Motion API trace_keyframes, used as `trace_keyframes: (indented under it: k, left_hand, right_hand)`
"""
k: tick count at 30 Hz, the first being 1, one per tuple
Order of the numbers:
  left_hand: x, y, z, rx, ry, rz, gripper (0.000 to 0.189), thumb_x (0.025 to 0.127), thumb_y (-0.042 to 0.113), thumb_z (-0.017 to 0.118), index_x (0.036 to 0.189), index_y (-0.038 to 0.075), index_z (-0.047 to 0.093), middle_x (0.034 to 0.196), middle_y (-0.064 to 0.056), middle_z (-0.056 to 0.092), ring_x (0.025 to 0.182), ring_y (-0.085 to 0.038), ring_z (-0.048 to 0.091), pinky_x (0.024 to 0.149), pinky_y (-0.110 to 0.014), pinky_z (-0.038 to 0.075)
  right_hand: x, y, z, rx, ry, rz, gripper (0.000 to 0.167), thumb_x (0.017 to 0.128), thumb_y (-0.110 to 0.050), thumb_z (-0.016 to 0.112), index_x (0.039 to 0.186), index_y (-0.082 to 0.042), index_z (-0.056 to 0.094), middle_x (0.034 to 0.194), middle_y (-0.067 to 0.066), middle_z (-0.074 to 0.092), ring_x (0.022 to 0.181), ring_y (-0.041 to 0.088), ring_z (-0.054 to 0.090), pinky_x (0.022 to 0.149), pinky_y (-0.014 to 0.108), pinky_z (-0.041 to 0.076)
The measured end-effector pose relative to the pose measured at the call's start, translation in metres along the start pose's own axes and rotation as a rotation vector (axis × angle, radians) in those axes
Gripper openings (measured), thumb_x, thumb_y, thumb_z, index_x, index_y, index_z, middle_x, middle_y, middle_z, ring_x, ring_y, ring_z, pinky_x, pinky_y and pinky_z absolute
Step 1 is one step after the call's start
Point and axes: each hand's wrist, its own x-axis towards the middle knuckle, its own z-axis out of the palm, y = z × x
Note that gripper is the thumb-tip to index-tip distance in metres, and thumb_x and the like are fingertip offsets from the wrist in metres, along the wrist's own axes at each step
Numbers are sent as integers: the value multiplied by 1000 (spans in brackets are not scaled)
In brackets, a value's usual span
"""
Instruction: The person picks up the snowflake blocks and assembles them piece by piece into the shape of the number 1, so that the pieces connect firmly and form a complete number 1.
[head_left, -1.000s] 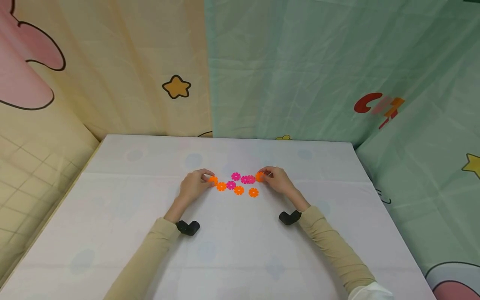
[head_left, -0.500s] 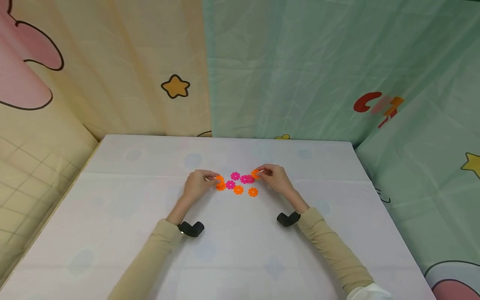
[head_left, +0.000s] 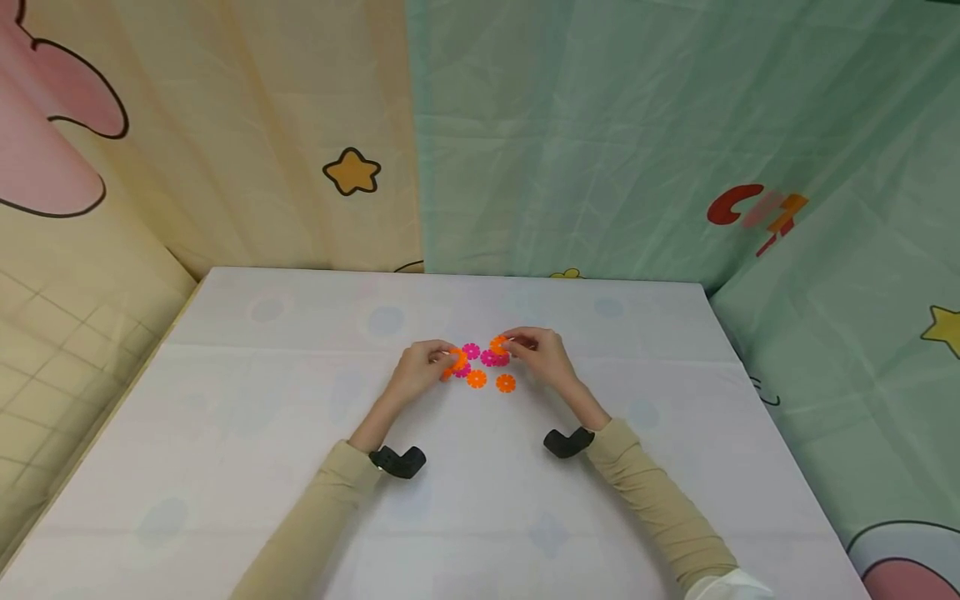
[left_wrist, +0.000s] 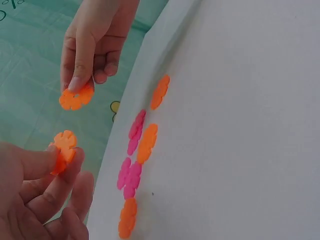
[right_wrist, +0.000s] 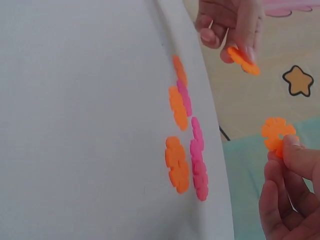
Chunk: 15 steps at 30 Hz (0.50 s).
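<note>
My left hand (head_left: 418, 371) pinches an orange snowflake disc (left_wrist: 65, 142) between thumb and fingers. Facing it, my right hand (head_left: 543, 354) holds another orange snowflake disc (right_wrist: 276, 134) by its edge. Both discs are raised above the tabletop, with a small gap between them in the wrist views. Below lie loose pink discs (head_left: 489, 358) and orange discs (head_left: 476, 379), flat on the cloth. One loose orange disc (left_wrist: 127, 218) is partly covered by my left hand in the head view.
A white cloth with pale spots covers the table (head_left: 480, 517). Behind it hang a beige curtain (head_left: 262, 125) and a green curtain (head_left: 562, 142). Each wrist wears a black camera mount, the left mount (head_left: 399, 462) and the right mount (head_left: 567, 443).
Both hands have come closer together with their orange discs, the left moving right and the right moving slightly left. The loose discs stay where they were.
</note>
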Motion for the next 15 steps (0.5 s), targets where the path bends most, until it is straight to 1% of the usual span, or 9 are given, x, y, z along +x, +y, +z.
trace_keyframes:
  k: [3, 6, 10, 15]
  left_hand:
    - [0, 3, 5, -45, -9, -3, 29, 95, 20, 59, 116, 2, 65, 87, -15, 67, 65, -25, 59, 56, -23, 44]
    - [-1, 7, 8, -73, -12, 7, 30, 96, 20, 59, 118, 1, 64, 88, -16, 67, 63, -26, 60, 53, -22, 44]
    - [-1, 10, 11, -95, -5, 20, 30, 95, 20, 59, 118, 0, 64, 87, -17, 67, 59, -20, 56, 54, -21, 45]
    - [-1, 13, 12, -98, 1, 33, 29, 96, 19, 57, 117, 1, 65, 87, -16, 67, 59, -14, 53, 55, -22, 45]
  right_hand:
    - [-1, -4, 3, 9, 6, -12, 24, 90, -16, 67, 108, -1, 70, 99, 16, 72, 82, 30, 68, 71, 27, 56]
    - [-2, -7, 6, 14, 14, -26, 24, 90, -17, 67, 108, -1, 70, 100, 16, 72, 82, 29, 68, 72, 26, 56]
    - [-3, -10, 7, 25, 20, -69, 24, 90, -18, 67, 106, -1, 71, 98, 15, 72, 81, 32, 67, 70, 19, 53]
    - [-4, -13, 9, 64, 21, -108, 23, 89, -18, 67, 105, -1, 70, 97, 16, 72, 81, 33, 66, 69, 16, 51]
